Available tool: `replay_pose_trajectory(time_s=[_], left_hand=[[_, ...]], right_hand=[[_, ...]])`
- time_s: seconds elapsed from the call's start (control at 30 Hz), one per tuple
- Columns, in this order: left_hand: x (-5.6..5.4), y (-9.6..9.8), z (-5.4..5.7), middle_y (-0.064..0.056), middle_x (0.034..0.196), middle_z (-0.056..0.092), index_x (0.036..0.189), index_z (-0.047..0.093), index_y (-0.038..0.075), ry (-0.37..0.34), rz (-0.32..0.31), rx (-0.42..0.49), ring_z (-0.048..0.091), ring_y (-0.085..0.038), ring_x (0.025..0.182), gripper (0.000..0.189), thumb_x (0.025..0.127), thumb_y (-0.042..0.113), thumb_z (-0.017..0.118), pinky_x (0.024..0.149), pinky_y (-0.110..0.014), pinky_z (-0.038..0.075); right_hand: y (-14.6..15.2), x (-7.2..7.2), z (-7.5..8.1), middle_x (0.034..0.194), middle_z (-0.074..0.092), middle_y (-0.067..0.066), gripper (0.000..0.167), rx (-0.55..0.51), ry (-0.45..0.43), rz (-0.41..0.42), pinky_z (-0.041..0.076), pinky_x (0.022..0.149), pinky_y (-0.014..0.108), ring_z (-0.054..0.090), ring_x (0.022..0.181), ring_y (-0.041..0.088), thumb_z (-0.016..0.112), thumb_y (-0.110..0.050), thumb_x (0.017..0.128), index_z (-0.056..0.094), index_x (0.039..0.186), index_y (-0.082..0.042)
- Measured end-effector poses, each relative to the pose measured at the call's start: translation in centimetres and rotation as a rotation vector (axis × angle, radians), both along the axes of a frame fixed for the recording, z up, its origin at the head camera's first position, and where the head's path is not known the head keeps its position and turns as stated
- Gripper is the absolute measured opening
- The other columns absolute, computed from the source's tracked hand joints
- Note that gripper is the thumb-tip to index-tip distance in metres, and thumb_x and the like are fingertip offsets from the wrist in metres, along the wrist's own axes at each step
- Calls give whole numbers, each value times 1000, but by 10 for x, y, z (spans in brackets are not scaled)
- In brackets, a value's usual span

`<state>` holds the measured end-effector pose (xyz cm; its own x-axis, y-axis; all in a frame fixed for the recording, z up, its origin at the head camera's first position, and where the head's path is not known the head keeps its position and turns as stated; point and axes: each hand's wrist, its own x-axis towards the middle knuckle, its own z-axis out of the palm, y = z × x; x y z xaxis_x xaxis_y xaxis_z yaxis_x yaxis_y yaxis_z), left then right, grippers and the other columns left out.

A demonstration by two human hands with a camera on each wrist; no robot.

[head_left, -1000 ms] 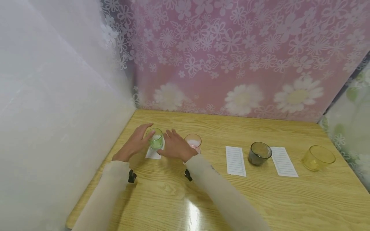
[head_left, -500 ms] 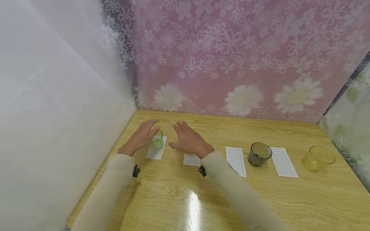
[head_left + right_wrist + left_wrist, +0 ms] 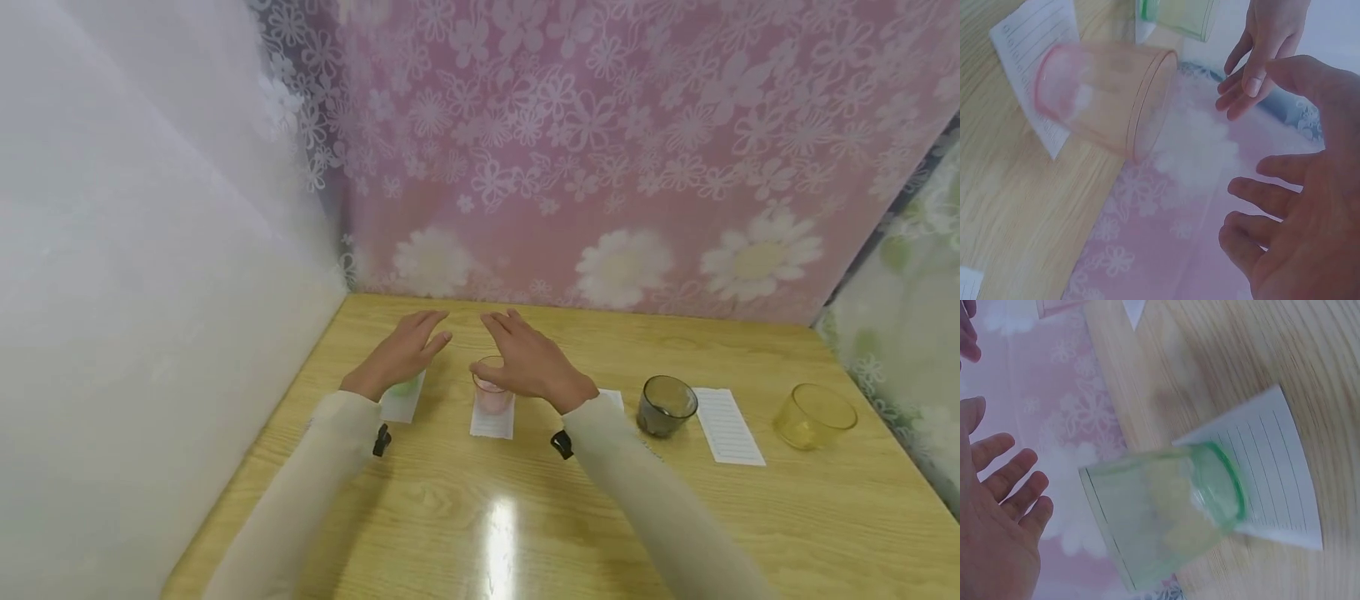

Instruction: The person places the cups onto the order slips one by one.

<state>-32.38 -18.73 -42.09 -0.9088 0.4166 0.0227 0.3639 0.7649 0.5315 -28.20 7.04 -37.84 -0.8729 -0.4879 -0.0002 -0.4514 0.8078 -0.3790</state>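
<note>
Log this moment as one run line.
left hand: holds nothing, near green cup | right hand: holds nothing, near pink cup | dark cup, yellow cup: upright on table

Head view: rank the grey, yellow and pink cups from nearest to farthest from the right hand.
1. Pink cup, partly behind the right hand.
2. Grey cup, to that hand's right.
3. Yellow cup, farthest right.

No words or numbers can be read; on the white ruled paper slip under the pink transparent round cup, only lines and small rings can be distinguished.
</note>
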Motion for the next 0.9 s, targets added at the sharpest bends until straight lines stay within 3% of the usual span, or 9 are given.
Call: replay_pose_trajectory(time_s=[0.4,0.9], left_hand=[[-2,40,3,-12,179,29,174,28,17,10,-39,-68,22,-37,168,68,118,53,40,133,-62,27],[3,80,3,-8,180,27,175,27,18,29,-125,-153,23,-32,168,69,117,54,41,132,-57,33]], right_hand=[[51,-2,0,178,31,18,88,-2,88,-47,40,122,71,28,165,44,67,-51,106,30,173,-9],[116,1,-8,176,32,23,88,23,90,-121,36,124,73,31,161,51,67,-48,107,28,173,-7]])
